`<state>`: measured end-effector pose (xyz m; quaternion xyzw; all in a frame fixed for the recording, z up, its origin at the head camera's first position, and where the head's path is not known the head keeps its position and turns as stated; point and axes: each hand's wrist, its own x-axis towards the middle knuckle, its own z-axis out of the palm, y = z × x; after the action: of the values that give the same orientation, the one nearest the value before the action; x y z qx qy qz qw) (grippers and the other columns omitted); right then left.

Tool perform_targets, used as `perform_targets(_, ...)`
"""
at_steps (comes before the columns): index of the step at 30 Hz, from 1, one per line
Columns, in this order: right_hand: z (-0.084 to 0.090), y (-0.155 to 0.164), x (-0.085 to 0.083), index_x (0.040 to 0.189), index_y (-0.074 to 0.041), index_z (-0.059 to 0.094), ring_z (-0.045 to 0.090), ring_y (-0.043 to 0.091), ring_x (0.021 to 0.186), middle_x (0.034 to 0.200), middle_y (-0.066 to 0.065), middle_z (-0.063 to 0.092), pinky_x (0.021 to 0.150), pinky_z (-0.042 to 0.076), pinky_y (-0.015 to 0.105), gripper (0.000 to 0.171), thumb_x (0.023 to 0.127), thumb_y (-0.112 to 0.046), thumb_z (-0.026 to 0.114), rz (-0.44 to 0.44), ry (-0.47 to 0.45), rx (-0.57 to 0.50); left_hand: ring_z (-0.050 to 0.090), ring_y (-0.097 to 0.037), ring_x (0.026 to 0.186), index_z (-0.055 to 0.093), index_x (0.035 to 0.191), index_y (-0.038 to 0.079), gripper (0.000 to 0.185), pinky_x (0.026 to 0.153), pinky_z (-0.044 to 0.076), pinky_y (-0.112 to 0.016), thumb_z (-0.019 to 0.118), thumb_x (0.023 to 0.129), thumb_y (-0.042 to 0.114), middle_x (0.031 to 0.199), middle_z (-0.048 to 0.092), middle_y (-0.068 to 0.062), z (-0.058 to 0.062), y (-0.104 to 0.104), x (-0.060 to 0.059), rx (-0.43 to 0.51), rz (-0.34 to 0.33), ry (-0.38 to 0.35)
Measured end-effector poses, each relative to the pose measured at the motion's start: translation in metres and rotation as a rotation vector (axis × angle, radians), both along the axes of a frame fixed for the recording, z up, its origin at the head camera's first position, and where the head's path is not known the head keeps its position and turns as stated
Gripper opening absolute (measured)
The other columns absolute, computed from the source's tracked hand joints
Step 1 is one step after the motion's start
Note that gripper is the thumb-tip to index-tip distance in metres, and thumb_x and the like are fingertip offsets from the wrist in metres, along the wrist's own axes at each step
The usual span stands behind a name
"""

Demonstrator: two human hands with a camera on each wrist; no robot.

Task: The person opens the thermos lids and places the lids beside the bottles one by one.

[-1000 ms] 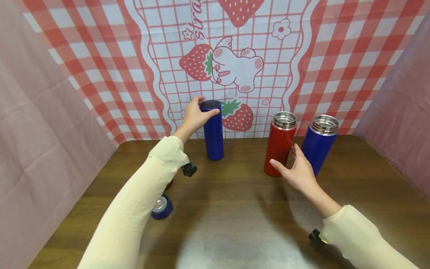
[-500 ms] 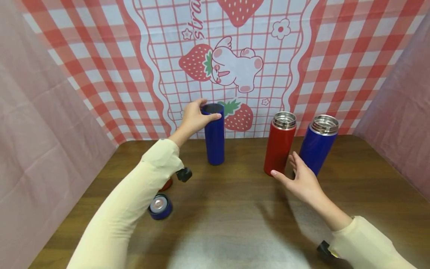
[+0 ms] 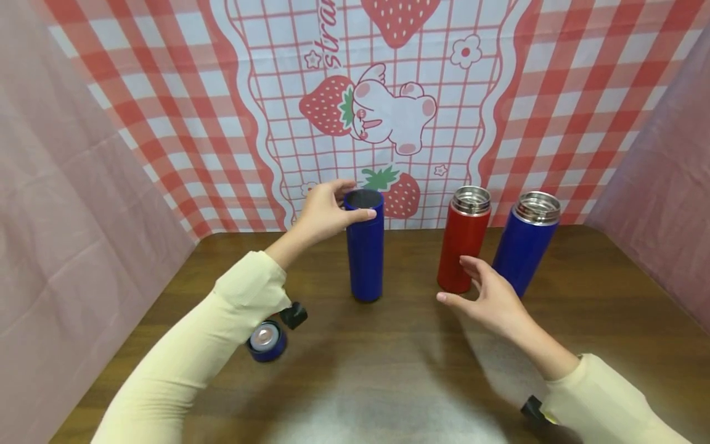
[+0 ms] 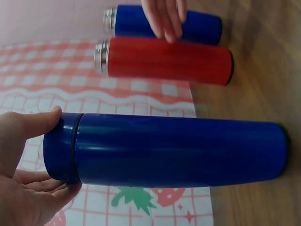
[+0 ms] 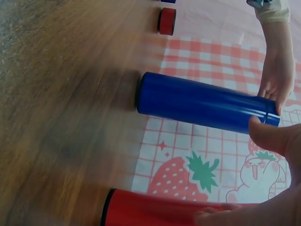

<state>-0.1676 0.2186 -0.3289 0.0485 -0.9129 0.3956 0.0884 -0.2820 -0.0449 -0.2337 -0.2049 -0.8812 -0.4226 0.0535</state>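
Note:
My left hand (image 3: 326,213) grips a capped blue thermos bottle (image 3: 366,262) by its top, thumb and fingers on opposite sides of the lid (image 4: 61,148). That bottle stands upright in the middle of the table. To its right are an uncapped red thermos bottle (image 3: 465,243) and an uncapped blue thermos bottle (image 3: 524,246), both with bare steel necks. In front of these two hovers my right hand (image 3: 493,299), thumb and fingers spread with nothing between them. Its fingertips overlap the red bottle in the head view.
A blue lid (image 3: 266,340) lies upside down on the wooden table (image 3: 388,382), beside my left forearm. The right wrist view also shows a red lid (image 5: 167,21) close by. Behind the bottles hangs a checked strawberry cloth (image 3: 388,123); pink cloth (image 3: 66,185) borders the sides.
My left hand has brought the capped blue bottle nearer to me and a little to the right. My right hand has drawn slightly back from the red bottle.

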Motion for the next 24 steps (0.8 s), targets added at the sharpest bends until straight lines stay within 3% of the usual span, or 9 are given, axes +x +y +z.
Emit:
perform_targets(5, 0.007, -0.007, 0.000, 0.138, 0.009, 0.039, 0.048, 0.046, 0.129, 0.139, 0.032, 0.047, 0.106, 0.042, 0.051, 0.084, 0.075, -0.026, 0.082, 0.076, 0.005, -0.027, 0.058, -0.026, 0.124, 0.052, 0.136, 0.003, 0.068, 0.103, 0.049, -0.037, 0.078, 0.079, 0.030, 0.135, 0.059, -0.013, -0.002, -0.001, 0.016, -0.002, -0.059, 0.015)
perform_targets(14, 0.009, -0.023, -0.013, 0.136, 0.005, 0.044, 0.049, 0.038, 0.131, 0.141, 0.025, 0.049, 0.105, 0.041, 0.046, 0.067, 0.081, -0.016, 0.076, 0.204, 0.025, -0.181, 0.059, -0.021, 0.124, 0.056, 0.132, 0.006, 0.064, 0.105, 0.048, -0.034, 0.081, 0.077, 0.028, 0.133, 0.061, -0.009, 0.000, -0.008, 0.038, 0.029, -0.164, 0.001)
perform_targets(20, 0.008, -0.041, -0.023, 0.136, 0.005, 0.045, 0.048, 0.035, 0.132, 0.139, 0.024, 0.051, 0.108, 0.040, 0.040, 0.068, 0.077, -0.006, 0.078, 0.329, 0.067, -0.299, 0.062, -0.019, 0.119, 0.057, 0.130, 0.007, 0.062, 0.101, 0.050, -0.032, 0.082, 0.076, 0.024, 0.128, 0.064, -0.008, 0.000, -0.013, 0.048, 0.029, -0.243, -0.010)
perform_targets(24, 0.009, -0.054, -0.027, 0.138, 0.004, 0.042, 0.050, 0.033, 0.131, 0.138, 0.022, 0.052, 0.108, 0.041, 0.037, 0.074, 0.074, -0.002, 0.080, 0.399, 0.040, -0.369, 0.061, -0.018, 0.120, 0.054, 0.132, 0.004, 0.065, 0.105, 0.047, -0.030, 0.082, 0.076, 0.020, 0.127, 0.064, -0.008, -0.003, -0.015, 0.055, 0.043, -0.299, -0.013)
